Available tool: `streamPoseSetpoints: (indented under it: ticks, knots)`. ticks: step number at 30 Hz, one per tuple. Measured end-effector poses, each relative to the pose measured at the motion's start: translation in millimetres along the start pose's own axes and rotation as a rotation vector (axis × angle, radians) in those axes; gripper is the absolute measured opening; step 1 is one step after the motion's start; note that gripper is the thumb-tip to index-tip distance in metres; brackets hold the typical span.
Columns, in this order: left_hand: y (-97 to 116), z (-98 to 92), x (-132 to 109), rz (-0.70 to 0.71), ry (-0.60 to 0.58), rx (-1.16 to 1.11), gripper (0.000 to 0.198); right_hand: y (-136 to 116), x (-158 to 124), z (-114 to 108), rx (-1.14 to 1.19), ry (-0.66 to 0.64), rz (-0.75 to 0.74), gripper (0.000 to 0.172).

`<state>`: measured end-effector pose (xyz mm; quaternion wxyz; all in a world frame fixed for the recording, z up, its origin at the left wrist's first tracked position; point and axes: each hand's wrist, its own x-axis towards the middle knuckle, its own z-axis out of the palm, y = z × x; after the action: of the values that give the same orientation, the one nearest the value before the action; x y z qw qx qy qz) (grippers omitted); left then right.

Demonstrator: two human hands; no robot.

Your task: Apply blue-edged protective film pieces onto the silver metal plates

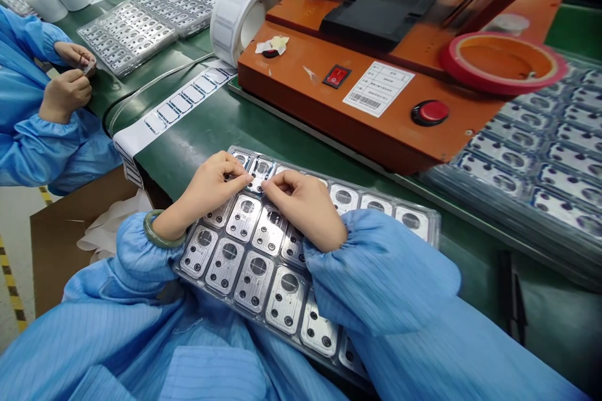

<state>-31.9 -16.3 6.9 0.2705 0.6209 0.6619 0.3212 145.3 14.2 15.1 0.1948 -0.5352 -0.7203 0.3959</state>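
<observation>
Green bench (192,131); left hand (214,182), right hand (303,203) pinching blue frame (272,169) over silver plate (261,178), long axis pointing away.

Barcoded label (379,89), on orange machine (324,103) — print too small

Green runs the whole broad tabletop (200,138), against the bright orange of the boxy metal machine (291,94), its square rocker switch (337,76) and round push button (433,113) both red. Dark round spots pattern the rounded silver metal plates (254,280); the moulded plastic tray (437,225) is clear. Fine darker stripes mark the light-blue cloth sleeve (385,276). Navy outlines repeat along the white paper strip (183,102). From where I stand, the slim blurred object (508,288) looks black.
</observation>
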Motion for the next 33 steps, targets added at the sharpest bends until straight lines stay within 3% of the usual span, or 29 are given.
streamPoseSetpoints:
  ticks: [33]
  knots:
    - [1.3,1.1,0.2,0.023,0.001,0.021,0.011,0.4,0.1,1.6,-0.032,0.021,-0.014,0.02]
